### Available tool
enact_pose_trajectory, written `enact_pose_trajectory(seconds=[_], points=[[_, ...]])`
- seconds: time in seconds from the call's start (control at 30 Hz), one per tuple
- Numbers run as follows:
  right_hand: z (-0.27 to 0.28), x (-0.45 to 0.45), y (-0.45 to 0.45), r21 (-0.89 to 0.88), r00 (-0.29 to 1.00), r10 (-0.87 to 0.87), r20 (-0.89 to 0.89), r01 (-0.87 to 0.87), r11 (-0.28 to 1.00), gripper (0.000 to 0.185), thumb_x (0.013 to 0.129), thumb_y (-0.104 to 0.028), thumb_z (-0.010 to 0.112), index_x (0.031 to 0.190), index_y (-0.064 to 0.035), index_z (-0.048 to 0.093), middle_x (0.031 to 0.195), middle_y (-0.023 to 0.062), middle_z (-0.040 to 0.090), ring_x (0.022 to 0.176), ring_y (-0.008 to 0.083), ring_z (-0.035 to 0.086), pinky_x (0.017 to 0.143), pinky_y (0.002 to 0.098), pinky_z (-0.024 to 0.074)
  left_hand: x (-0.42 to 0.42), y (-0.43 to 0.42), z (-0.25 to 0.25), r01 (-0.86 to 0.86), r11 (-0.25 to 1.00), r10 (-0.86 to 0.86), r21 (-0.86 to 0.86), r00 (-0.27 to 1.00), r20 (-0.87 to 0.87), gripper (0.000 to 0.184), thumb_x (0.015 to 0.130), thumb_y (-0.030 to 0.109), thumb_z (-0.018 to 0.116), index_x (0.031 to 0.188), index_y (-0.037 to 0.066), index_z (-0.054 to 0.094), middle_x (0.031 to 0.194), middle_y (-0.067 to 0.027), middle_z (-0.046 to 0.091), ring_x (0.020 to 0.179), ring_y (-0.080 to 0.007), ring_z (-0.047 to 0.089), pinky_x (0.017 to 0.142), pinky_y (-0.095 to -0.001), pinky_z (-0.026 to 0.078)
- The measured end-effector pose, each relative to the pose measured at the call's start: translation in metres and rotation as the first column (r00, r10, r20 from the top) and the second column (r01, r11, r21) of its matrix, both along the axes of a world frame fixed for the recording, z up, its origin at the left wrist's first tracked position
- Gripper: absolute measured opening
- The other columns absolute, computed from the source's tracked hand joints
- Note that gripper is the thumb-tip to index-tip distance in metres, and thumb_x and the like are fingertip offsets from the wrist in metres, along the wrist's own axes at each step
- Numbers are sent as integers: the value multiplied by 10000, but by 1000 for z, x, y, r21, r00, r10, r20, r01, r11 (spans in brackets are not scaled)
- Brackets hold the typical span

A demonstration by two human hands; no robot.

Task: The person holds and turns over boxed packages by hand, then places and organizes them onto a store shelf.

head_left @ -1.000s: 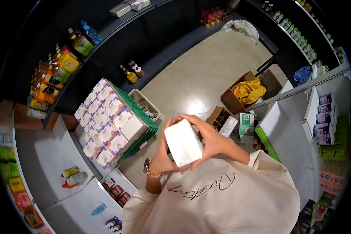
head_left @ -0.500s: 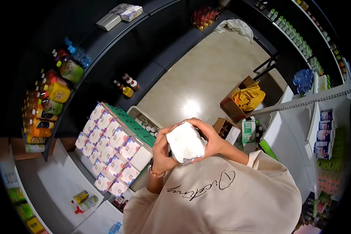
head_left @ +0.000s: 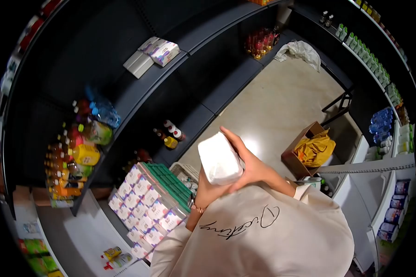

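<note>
1. Head view, centre: gripping a plain white, rounded-edged block in a glossy, seemingly plastic wrapper (head_left: 219, 159), aloft and clear to the upper right of a tall stack of white, boxy packs printed pink and purple (head_left: 145, 210).

2. Same view, hands: pressing the right hand (head_left: 254, 170) along the block's right side, index finger stretched upward. Supporting from below with the left hand (head_left: 210, 194), lower on the block than half a second earlier; impossible to make out its hidden fingers.

3. Same view, just changed: tilted up and leftward, showing more of a long, dark grey, flat shelf (head_left: 148, 83), well above the stack in frame, bearing soft white packs printed purple (head_left: 165, 53).

4. Same view, meaning: judged still in mid-handling, without freeing either hand or resting the block on any surface.

5. Same view, surroundings: set just right of the stack, a green plastic crate (head_left: 168, 182); well to its right, a brown cardboard carton (head_left: 293, 159) holding a crumpled yellow bag (head_left: 316, 148).
</note>
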State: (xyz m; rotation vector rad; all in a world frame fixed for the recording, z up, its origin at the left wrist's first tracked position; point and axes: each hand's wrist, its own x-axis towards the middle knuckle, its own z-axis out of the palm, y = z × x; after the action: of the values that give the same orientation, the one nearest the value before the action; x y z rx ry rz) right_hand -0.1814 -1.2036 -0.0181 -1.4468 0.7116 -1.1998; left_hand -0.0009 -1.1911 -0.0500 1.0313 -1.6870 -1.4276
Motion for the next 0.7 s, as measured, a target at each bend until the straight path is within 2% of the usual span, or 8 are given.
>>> enact_pose_trajectory(seconds=[0.07, 0.1, 0.23, 0.4, 0.43, 0.53, 0.57, 0.7], points=[[-4, -18, -20, 57, 997, -29, -77, 33, 998, 1231, 539, -276, 912, 1487, -62, 157, 1451, 143, 328, 1346, 273, 330, 1090, 382, 288, -12, -33, -3, 46, 999, -46, 22, 999, 12, 845, 624, 140, 853, 1332, 11, 410, 1278, -139, 538, 1110, -226, 573, 912, -333, 470], [-9, -25, -29, 86, 997, -36, -69, 41, 995, 1155, 565, -245, 905, 1470, -59, 213, 1416, 138, 380, 1322, 266, 364, 1077, 379, 309, -23, -47, 2, -5, 1000, 5, -5, 997, -75, 796, 618, 139, 860, 1284, 1, 446, 1156, -122, 614, 1016, -199, 618, 844, -315, 499], [-18, -54, -63, 254, 997, -40, -73, 57, 965, 1042, 574, -214, 904, 1417, -53, 314, 1343, 118, 461, 1279, 238, 417, 1060, 374, 331, -47, -88, -14, -47, 995, 46, -85, 999, -8, 754, 615, 147, 869, 1225, -11, 454, 1081, -122, 636, 995, -184, 623, 842, -321, 497], [-42, -56, -111, 366, 1000, -15, 26, 4, 931, 998, 558, -186, 911, 1378, -53, 357, 1305, 104, 486, 1258, 221, 436, 1054, 368, 337, -55, -130, -5, -101, 994, 101, -35, 995, -13, 741, 617, 168, 870, 1209, -10, 460, 1127, -135, 611, 1045, -198, 605, 868, -327, 480], [-43, -56, -122, 395, 996, 61, 66, -83, 915, 1128, 556, -168, 909, 1456, -62, 236, 1410, 147, 395, 1336, 251, 358, 1097, 375, 282, -53, -139, -6, -112, 993, 112, -30, 994, -8, 747, 615, 174, 871, 1211, -10, 459, 1129, -136, 610, 1050, -202, 602, 877, -330, 474], [-39, -46, -160, 204, 988, 106, 115, -127, 971, 1268, 569, -157, 901, 1508, -83, 51, 1516, 184, 224, 1414, 274, 225, 1141, 385, 200, -37, -176, -1, -200, 970, 216, -136, 970, 112, 819, 590, 194, 888, 1248, -10, 445, 1178, -150, 567, 1113, -236, 551, 920, -355, 444], [-47, -44, -176, 182, 981, 151, 123, -172, 968, 1334, 588, -158, 893, 1506, -107, -74, 1554, 196, 93, 1444, 284, 125, 1161, 402, 139, -24, -193, -10, -239, 954, 269, -182, 950, 160, 836, 587, 205, 890, 1256, -11, 439, 1188, -153, 555, 1117, -245, 545, 925, -356, 439], [-58, -39, -239, 209, 992, 115, 60, -125, 970, 1096, 724, -231, 818, 1510, -109, 64, 1526, 195, 186, 1412, 316, 220, 1140, 432, 207, 32, -271, -10, -360, 857, 493, -369, 781, 383, 897, 559, 220, 886, 1281, -12, 408, 1194, -180, 511, 1118, -330, 510, 945, -393, 422]])
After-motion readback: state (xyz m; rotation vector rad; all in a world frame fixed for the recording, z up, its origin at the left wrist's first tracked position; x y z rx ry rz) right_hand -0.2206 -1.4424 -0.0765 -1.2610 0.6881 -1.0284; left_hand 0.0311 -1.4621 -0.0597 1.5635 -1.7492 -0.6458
